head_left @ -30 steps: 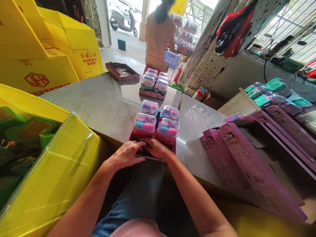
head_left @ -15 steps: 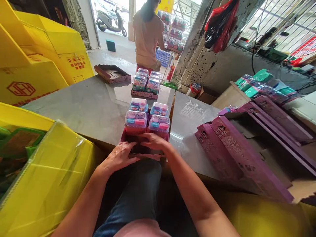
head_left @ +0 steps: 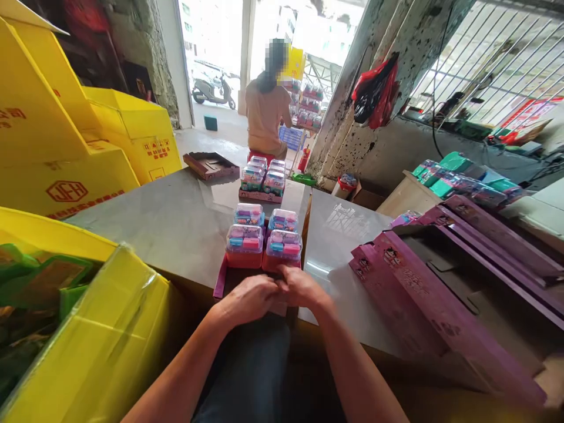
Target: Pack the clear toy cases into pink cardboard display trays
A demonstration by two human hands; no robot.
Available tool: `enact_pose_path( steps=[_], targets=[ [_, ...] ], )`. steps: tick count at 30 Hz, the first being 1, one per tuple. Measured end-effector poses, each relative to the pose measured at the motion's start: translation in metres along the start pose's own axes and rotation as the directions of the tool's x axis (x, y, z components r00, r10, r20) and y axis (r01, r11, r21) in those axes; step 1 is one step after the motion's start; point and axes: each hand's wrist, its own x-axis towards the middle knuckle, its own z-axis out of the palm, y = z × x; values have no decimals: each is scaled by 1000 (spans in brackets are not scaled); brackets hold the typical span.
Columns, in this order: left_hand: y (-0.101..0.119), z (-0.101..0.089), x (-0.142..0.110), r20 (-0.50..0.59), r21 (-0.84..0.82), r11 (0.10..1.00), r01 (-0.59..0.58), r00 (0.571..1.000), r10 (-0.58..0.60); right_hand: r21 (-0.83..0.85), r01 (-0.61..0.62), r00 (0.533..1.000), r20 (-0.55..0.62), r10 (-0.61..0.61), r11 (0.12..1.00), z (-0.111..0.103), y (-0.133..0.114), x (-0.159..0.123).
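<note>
Grey glossy table [head_left: 150, 220], yellow cartons [head_left: 94, 182] alongside.
Purple cardboard tray [head_left: 220, 278] is part-covered by left hand [head_left: 253, 298] and right hand [head_left: 304, 288], grip unclear.

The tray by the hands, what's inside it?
The tray holds four clear-lidded boxes towards its far end. The left hand and right hand cover part of the near end; what lies beneath is hidden.

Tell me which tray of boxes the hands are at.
The nearer tray, its front boxes red below; left hand and right hand meet at its near edge. The farther tray is untouched.
</note>
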Motion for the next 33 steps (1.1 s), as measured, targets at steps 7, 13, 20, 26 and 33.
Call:
enact_pose_path(
  steps=[7,13,20,26,33],
  targets=[
    [-68,-76,84,-381,165,740,652,734,-562,-14,-270,837,-498,227,963,-55,-22,67],
    [-103,-82,107,-41,301,730,614,773,-633,-31,-350,923,-182,339,936,-47,0,107],
    [-115,-102,120,-58,419,829,371,922,-383,-286,-152,971,-223,88,946,-72,19,134],
    [-131,-102,149,170,483,848,218,927,-335,-411,91,995,61,-72,907,-79,30,177],
    [-128,-98,156,222,493,853,172,923,-315,-427,111,994,68,-91,897,-76,35,179]
  ],
)
